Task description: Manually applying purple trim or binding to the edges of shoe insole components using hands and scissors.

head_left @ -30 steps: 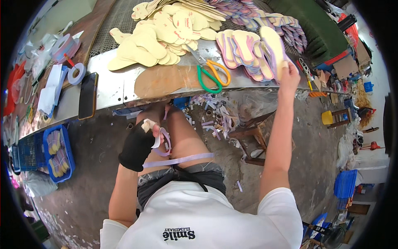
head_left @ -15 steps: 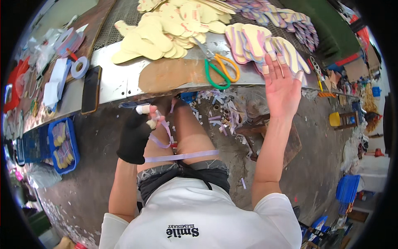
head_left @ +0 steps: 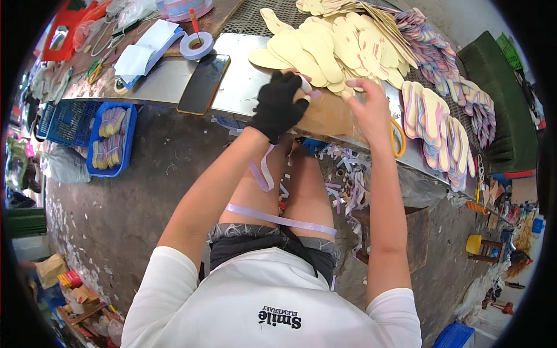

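Observation:
My left hand (head_left: 279, 107), in a black fingerless glove, is closed on a lilac ribbon (head_left: 266, 174) above the front edge of the work table. A short end of the ribbon pokes out past its fingertips, and a loop hangs below toward my thighs. Facing it, my right hand (head_left: 372, 107) has thumb and fingers apart with nothing visible between them. Both hands are over a brown board (head_left: 328, 116), just in front of a pile of cream insoles (head_left: 319, 49). Scissors with an orange handle (head_left: 398, 138) lie partly hidden behind my right wrist.
Stacked lilac-edged insoles (head_left: 435, 124) fill the right of the table. To the left lie a phone (head_left: 203, 84), a tape roll (head_left: 196, 45) and a white pad (head_left: 148, 52). A blue basket (head_left: 110, 139) holds bundles. Another lilac strip (head_left: 278, 218) crosses my lap; scraps litter the floor.
My left hand has risen from above my lap to the table with the ribbon. My right hand has come left, off the insole stack, toward it. The view has swung rightward.

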The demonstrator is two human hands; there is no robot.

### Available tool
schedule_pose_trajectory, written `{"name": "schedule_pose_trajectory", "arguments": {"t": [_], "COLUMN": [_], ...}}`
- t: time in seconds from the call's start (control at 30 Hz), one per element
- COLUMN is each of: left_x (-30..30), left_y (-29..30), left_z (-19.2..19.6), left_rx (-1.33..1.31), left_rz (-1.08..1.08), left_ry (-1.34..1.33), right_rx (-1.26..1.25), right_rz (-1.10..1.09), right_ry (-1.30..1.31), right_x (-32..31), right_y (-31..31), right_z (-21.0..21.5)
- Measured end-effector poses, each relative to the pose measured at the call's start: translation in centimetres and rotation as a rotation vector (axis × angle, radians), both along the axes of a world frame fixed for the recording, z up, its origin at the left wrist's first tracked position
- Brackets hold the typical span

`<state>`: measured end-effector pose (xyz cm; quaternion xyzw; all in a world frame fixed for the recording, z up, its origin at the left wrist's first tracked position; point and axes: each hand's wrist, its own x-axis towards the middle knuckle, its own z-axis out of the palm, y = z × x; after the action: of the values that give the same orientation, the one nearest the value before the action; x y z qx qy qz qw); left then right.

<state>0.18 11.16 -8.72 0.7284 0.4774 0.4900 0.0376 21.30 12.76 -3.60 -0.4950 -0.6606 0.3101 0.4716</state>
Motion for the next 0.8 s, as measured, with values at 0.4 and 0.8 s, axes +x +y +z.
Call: {"name": "schedule_pose_trajectory", "arguments": {"t": [0.4,0.8], "left_x": [0.7,1.4], "left_y": [0.6,1.0], "left_z": [-0.9,-1.0], "left_rx": [0.027,0.03], "left_rz": [-0.035,-0.06], "left_ry": [-0.013,0.23], "right_rx": [-0.312,0.123], "right_rz": [0.686,0.025], "right_ry": [1.492,-0.279], "right_x": [-2.8,-1.9], "right_y": [-0.2,4.3], "right_z": [2.7,-2.4]}}
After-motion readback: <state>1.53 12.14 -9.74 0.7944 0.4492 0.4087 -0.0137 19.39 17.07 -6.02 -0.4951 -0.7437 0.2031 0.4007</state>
